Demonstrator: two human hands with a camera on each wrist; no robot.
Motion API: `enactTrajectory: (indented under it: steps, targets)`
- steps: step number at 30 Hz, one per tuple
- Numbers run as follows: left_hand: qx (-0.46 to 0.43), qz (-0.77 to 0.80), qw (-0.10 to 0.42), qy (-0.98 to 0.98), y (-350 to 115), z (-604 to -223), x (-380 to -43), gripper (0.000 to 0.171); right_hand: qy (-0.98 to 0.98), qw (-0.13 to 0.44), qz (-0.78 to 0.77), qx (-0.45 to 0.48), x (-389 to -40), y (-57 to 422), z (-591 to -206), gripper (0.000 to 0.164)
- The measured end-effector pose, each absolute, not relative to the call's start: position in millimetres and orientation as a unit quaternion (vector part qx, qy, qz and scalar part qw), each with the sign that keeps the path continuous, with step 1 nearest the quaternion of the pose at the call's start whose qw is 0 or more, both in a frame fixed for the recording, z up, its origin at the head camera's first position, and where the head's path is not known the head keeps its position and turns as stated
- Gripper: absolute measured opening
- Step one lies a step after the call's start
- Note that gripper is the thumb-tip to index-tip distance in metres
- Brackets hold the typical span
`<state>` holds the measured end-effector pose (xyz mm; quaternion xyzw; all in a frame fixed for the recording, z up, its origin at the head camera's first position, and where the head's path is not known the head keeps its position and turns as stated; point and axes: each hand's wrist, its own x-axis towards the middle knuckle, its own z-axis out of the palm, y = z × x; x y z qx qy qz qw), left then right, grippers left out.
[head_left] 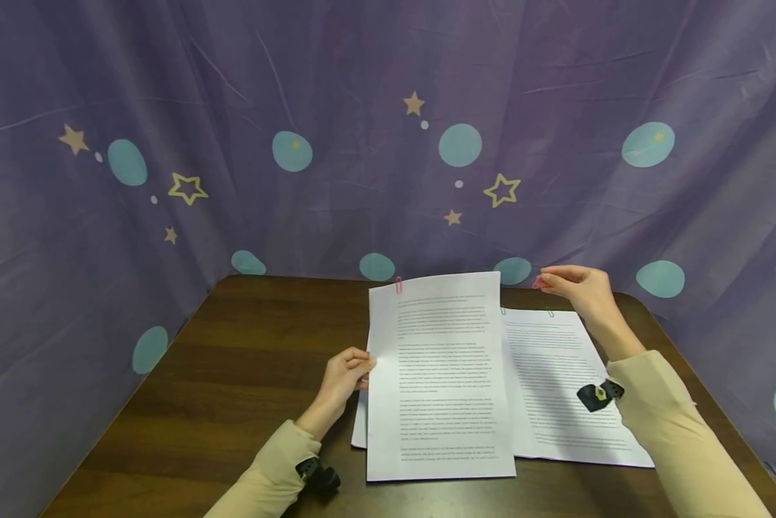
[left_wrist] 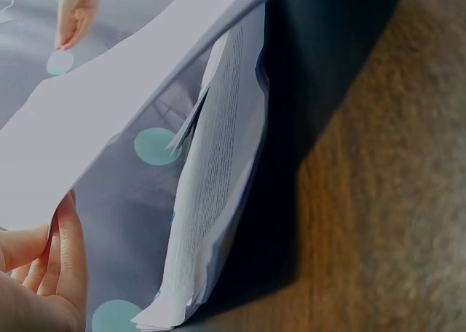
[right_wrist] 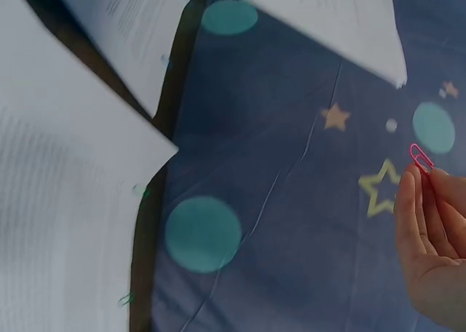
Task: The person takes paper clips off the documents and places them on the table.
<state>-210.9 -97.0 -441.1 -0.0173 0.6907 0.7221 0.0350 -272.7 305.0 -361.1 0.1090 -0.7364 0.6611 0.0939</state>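
Observation:
My left hand [head_left: 345, 375] pinches the left edge of a printed sheaf of paper [head_left: 446, 381], held raised above the table. A pink paper clip [head_left: 399, 285] sits on the top edge of that sheaf near its left corner. Off to the right, my right hand [head_left: 577, 286] pinches another pink paper clip [right_wrist: 420, 158] between thumb and fingertips, apart from the sheaf's top right corner. The right wrist view shows this clip's loop sticking up from the fingers. In the left wrist view, the left thumb and fingers [left_wrist: 67, 255] grip the sheaf's edge.
A printed paper stack [head_left: 576, 388] lies on the brown wooden table [head_left: 265, 345] at the right, with green paper clips [head_left: 550, 312] along its top edge. More paper lies beneath the raised sheaf. A purple patterned curtain [head_left: 362, 86] hangs behind the table.

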Motion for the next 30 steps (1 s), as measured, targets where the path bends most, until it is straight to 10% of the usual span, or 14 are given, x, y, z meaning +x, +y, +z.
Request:
enactTrajectory:
  steps: [9,19,30]
  targets:
    - [-0.02,0.725,0.018,0.689,-99,-445,-211,0.015,-0.721,0.089,0.686,0.045,-232,312,-351,0.007]
    - [-0.018,0.728,0.016,0.685,-101,-445,-210,0.015,-0.693,0.114,0.712,0.015,-308,442,-502,0.04]
    - [-0.022,0.736,0.021,0.676,-101,-448,-212,0.013,-0.705,0.085,0.704,-0.018,-259,432,-480,0.008]
